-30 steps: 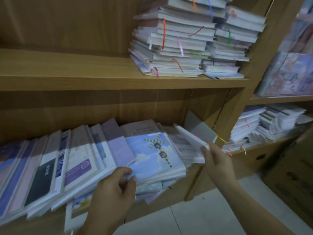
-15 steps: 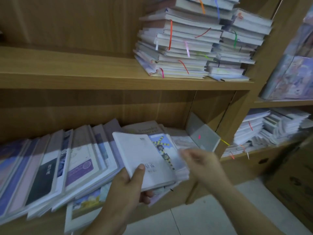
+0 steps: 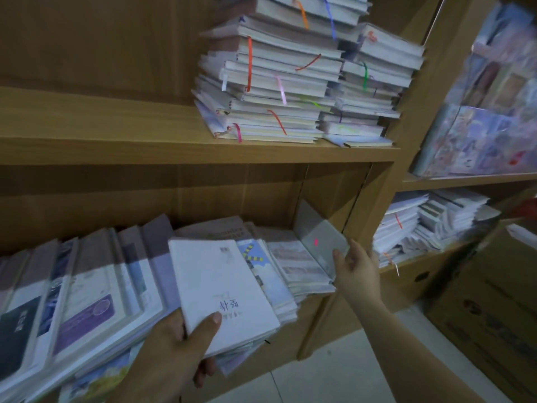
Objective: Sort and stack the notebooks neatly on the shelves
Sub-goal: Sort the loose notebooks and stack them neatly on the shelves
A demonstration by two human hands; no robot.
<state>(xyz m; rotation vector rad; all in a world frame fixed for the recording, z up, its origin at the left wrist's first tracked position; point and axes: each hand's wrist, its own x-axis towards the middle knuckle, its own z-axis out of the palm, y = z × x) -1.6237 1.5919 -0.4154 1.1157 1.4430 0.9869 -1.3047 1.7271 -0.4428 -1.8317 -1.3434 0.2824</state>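
Two hands in view, one notebook in hand. Left hand (image 3: 174, 353) held a white notebook (image 3: 220, 289) by its near corner, thumb pressed on the cover, fingers (image 3: 203, 373) curled beneath. The cover carried handwritten characters, upside down to the camera. This notebook lay flat on top of a low pile of notebooks (image 3: 293, 266) on the lower shelf (image 3: 290, 353), right of centre.

Right hand (image 3: 357, 269) was empty, fingers fairly straight and spread wide, at the lower edge of a grey notebook (image 3: 316, 234) that leaned tilted against the shelf's right wall. Contact between fingertips and the grey cover could not be confirmed.

To the left on the same shelf, a row of notebooks (image 3: 87, 286) lay slanted and overlapping, purple and white covers showing.

Upper shelf (image 3: 116, 149): two tall uneven stacks of notebooks (image 3: 279, 91) at the right end, coloured ribbon markers hanging out of the pages; left part bare wood.

A cardboard box (image 3: 488, 309) stood on the tiled floor (image 3: 343, 370) at far right.
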